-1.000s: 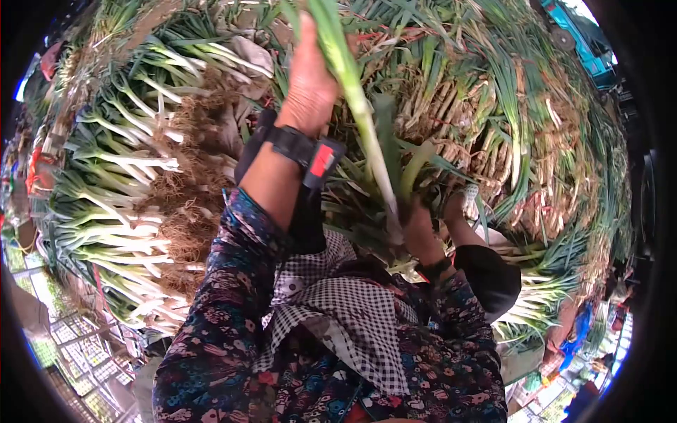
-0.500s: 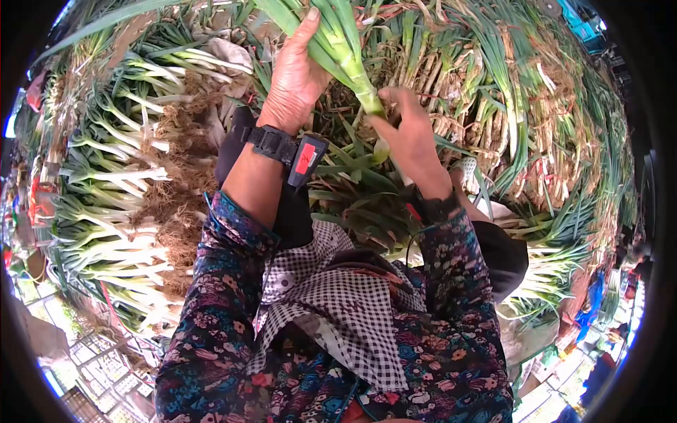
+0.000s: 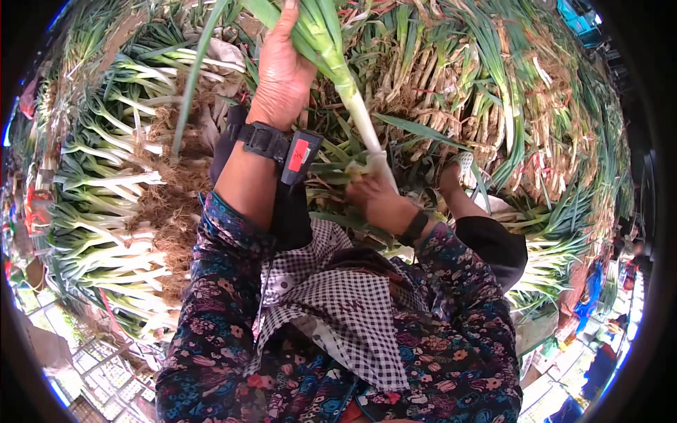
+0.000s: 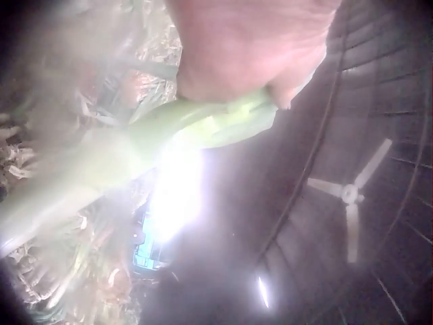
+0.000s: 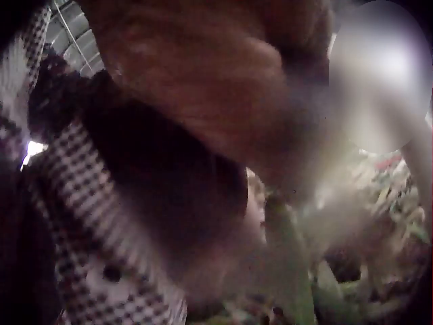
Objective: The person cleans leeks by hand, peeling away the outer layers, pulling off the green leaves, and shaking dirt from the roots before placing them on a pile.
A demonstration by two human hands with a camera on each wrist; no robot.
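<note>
The leek [image 3: 361, 116] is gripped by its green top in the left hand [image 3: 282, 77], perhaps so its white end can be reached, low down beside the right hand [image 3: 381, 204], whose blurred fingers cannot be made out as apart, together or clamped.

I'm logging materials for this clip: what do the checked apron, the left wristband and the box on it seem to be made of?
The checked apron looks like thin, matte cloth, perhaps cotton or a blend, as it drapes in soft folds. The wristband seems to be dull black webbing or rubber; I can't tell which. The box is probably hard dark plastic, judging by its crisp edges.
</note>
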